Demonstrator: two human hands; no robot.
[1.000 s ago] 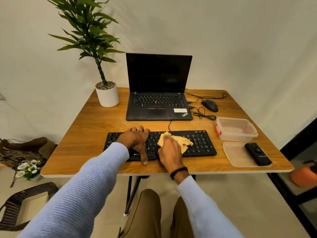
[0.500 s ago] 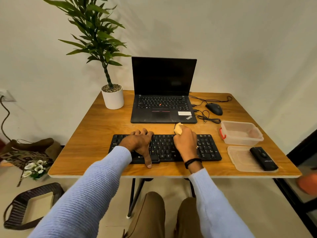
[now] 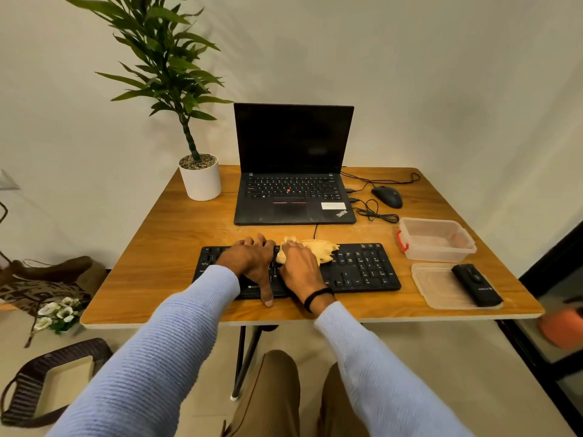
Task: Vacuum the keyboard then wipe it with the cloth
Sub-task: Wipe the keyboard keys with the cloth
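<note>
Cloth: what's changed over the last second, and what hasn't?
The right hand, gripping the cloth, has swept it from the middle rows of the keyboard to its far rows. The left hand stays resting on the left half; the handheld vacuum lies untouched on the lid.

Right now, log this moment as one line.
step: wipe | right hand: holds cloth on keyboard | left hand: rests on keyboard
</note>
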